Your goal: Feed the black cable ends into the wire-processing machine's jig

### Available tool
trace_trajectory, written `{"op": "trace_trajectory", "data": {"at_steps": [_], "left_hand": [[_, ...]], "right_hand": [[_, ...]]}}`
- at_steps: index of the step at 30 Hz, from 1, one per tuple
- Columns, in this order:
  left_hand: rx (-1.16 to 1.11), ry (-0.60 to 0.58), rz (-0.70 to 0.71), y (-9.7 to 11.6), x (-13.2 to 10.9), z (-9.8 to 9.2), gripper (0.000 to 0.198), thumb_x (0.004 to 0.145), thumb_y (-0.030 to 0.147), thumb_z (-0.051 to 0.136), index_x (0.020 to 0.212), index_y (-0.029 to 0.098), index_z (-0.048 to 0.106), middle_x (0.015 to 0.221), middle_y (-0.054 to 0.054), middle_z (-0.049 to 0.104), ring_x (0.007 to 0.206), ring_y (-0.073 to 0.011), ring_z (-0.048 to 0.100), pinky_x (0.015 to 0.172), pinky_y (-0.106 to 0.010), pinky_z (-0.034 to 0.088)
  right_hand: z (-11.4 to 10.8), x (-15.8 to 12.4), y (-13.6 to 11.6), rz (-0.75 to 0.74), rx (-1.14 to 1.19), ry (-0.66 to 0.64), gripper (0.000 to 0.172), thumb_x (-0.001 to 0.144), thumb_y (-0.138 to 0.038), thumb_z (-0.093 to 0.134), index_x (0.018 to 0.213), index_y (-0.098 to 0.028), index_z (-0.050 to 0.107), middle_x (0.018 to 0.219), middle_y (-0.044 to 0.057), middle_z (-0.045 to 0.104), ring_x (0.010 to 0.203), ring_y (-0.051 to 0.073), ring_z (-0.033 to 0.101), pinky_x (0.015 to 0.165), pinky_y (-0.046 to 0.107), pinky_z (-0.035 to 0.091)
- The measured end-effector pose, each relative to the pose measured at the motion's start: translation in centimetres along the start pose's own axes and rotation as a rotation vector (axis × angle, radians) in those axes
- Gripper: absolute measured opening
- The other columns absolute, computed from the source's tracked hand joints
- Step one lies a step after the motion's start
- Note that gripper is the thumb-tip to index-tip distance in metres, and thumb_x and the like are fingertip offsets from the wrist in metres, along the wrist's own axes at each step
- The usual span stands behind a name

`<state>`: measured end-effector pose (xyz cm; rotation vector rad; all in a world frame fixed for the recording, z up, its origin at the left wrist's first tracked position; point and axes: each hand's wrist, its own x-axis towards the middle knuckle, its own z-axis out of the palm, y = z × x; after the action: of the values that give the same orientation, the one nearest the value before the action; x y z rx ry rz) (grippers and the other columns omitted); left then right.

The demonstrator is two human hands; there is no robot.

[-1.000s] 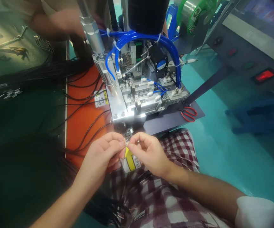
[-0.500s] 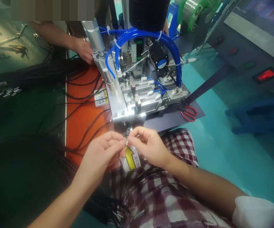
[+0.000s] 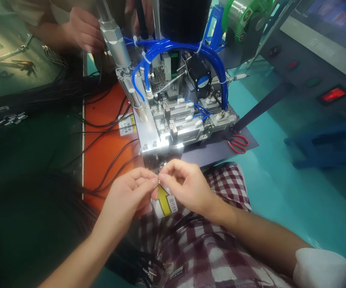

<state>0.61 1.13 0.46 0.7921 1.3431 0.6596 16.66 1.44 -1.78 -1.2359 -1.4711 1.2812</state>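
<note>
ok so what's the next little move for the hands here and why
Probably ease the tiny metal piece up to the dark fixture block at the machine's front edge. The left hand and right hand pinch it together just below that block, above a yellow arrow label pointing roughly that way. How the piece is turned is too small to tell.

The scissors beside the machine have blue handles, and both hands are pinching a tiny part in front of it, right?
Not quite. The head view shows the scissors have red handles, not blue. They do lie beside the machine, and the left hand and right hand are both pinching a tiny part in front of it.
</note>
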Motion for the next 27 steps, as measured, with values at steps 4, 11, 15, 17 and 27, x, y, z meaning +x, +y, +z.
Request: {"op": "trace_trajectory", "data": {"at_steps": [4, 11, 15, 17, 27], "left_hand": [[0.033, 0.058, 0.007, -0.4, -0.1, -0.1, 0.033, 0.075, 0.049, 0.076, 0.080, 0.019, 0.062, 0.046, 0.008, 0.047, 0.037, -0.0043, 0.034, 0.038, -0.016, 0.034], [0.228, 0.206, 0.327, -0.7, -1.3, 0.4, 0.030, 0.077, 0.047, 0.074, 0.082, 0.018, 0.067, 0.065, 0.000, 0.067, 0.047, -0.0095, 0.054, 0.042, -0.018, 0.041], [0.172, 0.088, 0.224, -0.4, -0.8, 0.0, 0.030, 0.077, 0.046, 0.075, 0.088, 0.019, 0.068, 0.073, -0.002, 0.071, 0.060, -0.0143, 0.065, 0.054, -0.021, 0.051], [0.143, 0.011, 0.165, -0.2, -0.4, -0.4, 0.032, 0.077, 0.046, 0.076, 0.092, 0.019, 0.068, 0.077, -0.003, 0.072, 0.069, -0.0170, 0.069, 0.061, -0.023, 0.055], [0.160, 0.067, 0.081, -0.8, -0.1, -0.6, 0.036, 0.074, 0.050, 0.077, 0.088, 0.019, 0.068, 0.069, -0.002, 0.069, 0.053, -0.0130, 0.060, 0.048, -0.020, 0.046]], "right_hand": [[-0.1, -0.1, 0.2, -0.314, -0.355, 0.078, 0.015, 0.092, -0.019, 0.054, 0.079, -0.017, 0.060, 0.074, 0.002, 0.065, 0.066, 0.013, 0.058, 0.063, 0.026, 0.044], [-0.7, 0.0, -0.9, -0.045, -0.202, -0.056, 0.020, 0.094, -0.023, 0.050, 0.075, -0.020, 0.051, 0.061, -0.002, 0.059, 0.054, 0.012, 0.055, 0.056, 0.025, 0.043], [-0.8, 0.4, -0.9, 0.302, 0.170, -0.199, 0.021, 0.093, -0.028, 0.054, 0.074, -0.021, 0.051, 0.044, -0.009, 0.047, 0.039, 0.008, 0.044, 0.044, 0.020, 0.037], [-0.9, 0.5, -0.8, 0.289, 0.168, -0.174, 0.021, 0.092, -0.029, 0.056, 0.074, -0.020, 0.051, 0.046, -0.008, 0.049, 0.040, 0.008, 0.045, 0.043, 0.020, 0.036], [-1.5, 0.5, -1.2, 0.042, -0.151, -0.120, 0.025, 0.096, -0.032, 0.050, 0.075, -0.019, 0.054, 0.066, -0.002, 0.058, 0.056, 0.010, 0.049, 0.056, 0.025, 0.037]]}}
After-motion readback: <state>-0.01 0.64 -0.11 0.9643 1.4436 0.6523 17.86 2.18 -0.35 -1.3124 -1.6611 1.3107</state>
